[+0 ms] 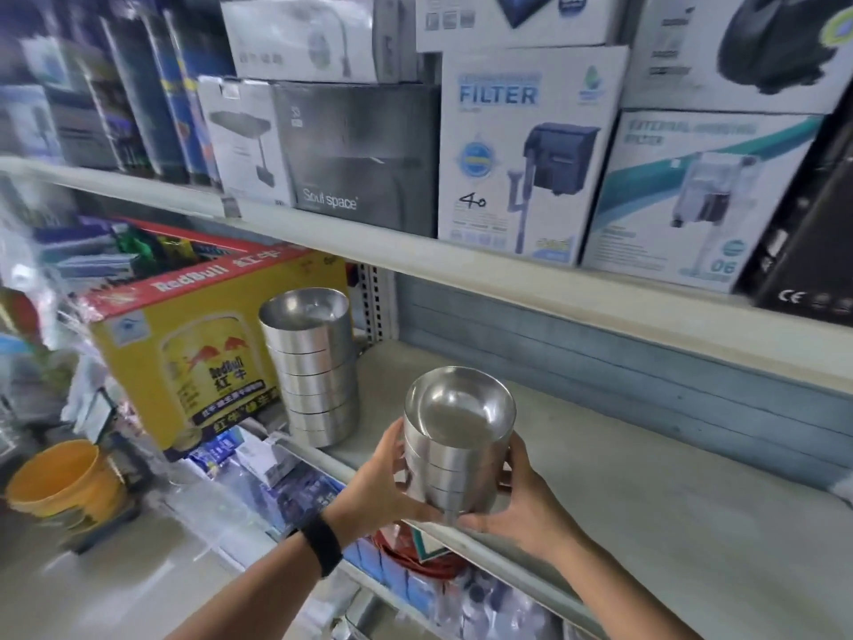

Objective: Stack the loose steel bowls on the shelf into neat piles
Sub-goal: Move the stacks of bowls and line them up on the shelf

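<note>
Both hands clasp a short stack of round, shiny steel bowls (457, 450) at the shelf (646, 501) front edge: left hand (378, 487) and right hand (521, 501) fingers curled around its smooth sides. A taller stack (314, 367) stands beside a yellow cardboard box (194, 358)

On the shelf (646, 478), taller bowl stack (314, 371) stands between carton (184, 362) and nearer stack (457, 459).

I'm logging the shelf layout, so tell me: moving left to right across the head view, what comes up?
orange bucket → Red Bull carton → tall bowl pile → left hand → held bowl pile → right hand
</note>
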Motion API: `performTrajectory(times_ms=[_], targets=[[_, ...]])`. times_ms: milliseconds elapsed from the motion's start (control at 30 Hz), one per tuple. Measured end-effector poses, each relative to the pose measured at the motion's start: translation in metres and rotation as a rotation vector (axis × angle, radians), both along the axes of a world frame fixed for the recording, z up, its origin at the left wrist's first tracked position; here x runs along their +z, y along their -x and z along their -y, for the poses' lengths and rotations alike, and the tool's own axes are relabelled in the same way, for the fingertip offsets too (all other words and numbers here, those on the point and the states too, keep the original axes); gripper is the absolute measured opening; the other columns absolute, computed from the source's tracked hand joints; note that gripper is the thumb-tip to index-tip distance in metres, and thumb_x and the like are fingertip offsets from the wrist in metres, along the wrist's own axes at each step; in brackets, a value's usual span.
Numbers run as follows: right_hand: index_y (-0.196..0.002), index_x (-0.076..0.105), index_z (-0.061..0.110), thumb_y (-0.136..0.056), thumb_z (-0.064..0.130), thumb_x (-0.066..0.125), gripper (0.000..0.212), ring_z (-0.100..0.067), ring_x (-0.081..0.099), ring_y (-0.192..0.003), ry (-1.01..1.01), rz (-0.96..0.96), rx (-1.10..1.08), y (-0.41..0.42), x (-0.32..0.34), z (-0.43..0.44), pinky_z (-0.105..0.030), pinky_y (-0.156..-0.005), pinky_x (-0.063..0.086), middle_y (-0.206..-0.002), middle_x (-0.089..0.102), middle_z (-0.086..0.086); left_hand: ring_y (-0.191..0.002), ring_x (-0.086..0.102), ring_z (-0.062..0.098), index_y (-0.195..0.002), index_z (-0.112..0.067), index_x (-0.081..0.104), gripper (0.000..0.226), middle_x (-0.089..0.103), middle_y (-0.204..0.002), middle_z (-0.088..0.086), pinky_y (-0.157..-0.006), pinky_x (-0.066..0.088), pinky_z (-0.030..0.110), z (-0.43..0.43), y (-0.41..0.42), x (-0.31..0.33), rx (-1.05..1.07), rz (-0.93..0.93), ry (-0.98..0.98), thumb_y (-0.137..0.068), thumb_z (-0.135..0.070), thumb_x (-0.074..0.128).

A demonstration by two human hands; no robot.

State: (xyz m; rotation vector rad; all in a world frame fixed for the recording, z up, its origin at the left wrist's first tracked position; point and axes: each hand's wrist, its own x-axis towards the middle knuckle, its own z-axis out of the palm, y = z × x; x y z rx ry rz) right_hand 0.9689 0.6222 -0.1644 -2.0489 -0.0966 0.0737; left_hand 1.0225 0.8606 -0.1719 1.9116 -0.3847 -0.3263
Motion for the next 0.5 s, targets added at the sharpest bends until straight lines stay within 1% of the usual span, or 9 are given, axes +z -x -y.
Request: performTrajectory(times_ms=[67,100,233,333,367,433,467,500], targets=[[-0.14,0.012,0.054,-0.043,0.061,0.096,0.129,-0.003,0.058,-0.121,-0.007,0.008,0.022,-0.008,0.0,-0.013,-0.032,-0.101,0.053,-0.136,0.05,0.02,-0.126,0.059,0.011,-0.15,-0.035,0.028,0.13,0.061,-0.134,-0.012,-0.101,0.054,0.04,-0.015,-0.008,-0.005,0.024,-0.023,-0.017,-0.044,-0.031,0.103],[-0.142,0.011,0.053,-0.044,0.061,0.096,0.131,-0.002,0.057,-0.121,-0.012,0.01,0.028,-0.012,0.0,-0.019,-0.032,-0.101,0.053,-0.135,0.049,0.021,-0.126,0.059,0.011,-0.147,-0.035,0.032,0.126,0.062,-0.133,-0.013,-0.102,0.054,0.04,-0.022,-0.012,-0.007,0.025,-0.027,-0.025,-0.043,-0.032,0.104],[-0.143,0.009,0.054,-0.047,0.053,0.098,0.131,0.0,0.058,-0.118,-0.003,0.004,-0.001,-0.03,-0.001,-0.043,-0.027,-0.098,0.055,-0.133,0.05,0.023,-0.124,0.06,0.009,-0.139,-0.036,0.042,0.116,0.065,-0.129,-0.013,-0.102,0.054,0.039,-0.042,-0.037,-0.015,0.017,-0.048,-0.042,-0.041,-0.035,0.104],[-0.143,0.011,0.049,-0.05,0.041,0.1,0.129,0.004,0.06,-0.112,-0.012,-0.005,-0.065,-0.043,-0.007,-0.06,-0.02,-0.09,0.055,-0.13,0.052,0.021,-0.117,0.063,0.003,-0.134,-0.034,0.046,0.11,0.068,-0.123,-0.015,-0.1,0.054,0.034,-0.056,-0.055,-0.017,-0.009,-0.06,-0.032,-0.04,-0.034,0.103],[-0.144,0.012,0.047,-0.051,0.04,0.1,0.128,0.005,0.06,-0.111,-0.012,-0.013,-0.088,-0.046,-0.009,-0.066,-0.017,-0.088,0.054,-0.13,0.052,0.02,-0.114,0.064,0.001,-0.132,-0.035,0.046,0.107,0.069,-0.121,-0.016,-0.099,0.054,0.03,-0.06,-0.062,-0.018,-0.026,-0.067,-0.029,-0.041,-0.032,0.103],[-0.143,0.013,0.045,-0.05,0.042,0.1,0.128,0.002,0.061,-0.113,-0.011,-0.033,-0.129,-0.051,-0.013,-0.078,-0.017,-0.087,0.054,-0.129,0.054,0.018,-0.111,0.065,-0.003,-0.129,-0.037,0.046,0.103,0.07,-0.119,-0.014,-0.096,0.054,0.024,-0.068,-0.073,-0.021,-0.058,-0.091,-0.016,-0.043,-0.027,0.102],[-0.142,0.014,0.046,-0.049,0.043,0.1,0.127,0.001,0.061,-0.113,-0.008,-0.039,-0.148,-0.053,-0.015,-0.083,-0.017,-0.088,0.054,-0.129,0.055,0.017,-0.11,0.066,-0.002,-0.13,-0.035,0.046,0.105,0.07,-0.119,-0.013,-0.095,0.054,0.023,-0.072,-0.078,-0.024,-0.072,-0.103,-0.009,-0.042,-0.027,0.103],[-0.141,0.014,0.047,-0.049,0.044,0.1,0.126,0.001,0.062,-0.112,-0.003,-0.043,-0.167,-0.055,-0.017,-0.087,-0.017,-0.088,0.055,-0.128,0.055,0.017,-0.11,0.066,0.0,-0.132,-0.032,0.046,0.109,0.071,-0.119,-0.012,-0.095,0.055,0.026,-0.075,-0.082,-0.027,-0.08,-0.114,-0.006,-0.039,-0.031,0.103]])
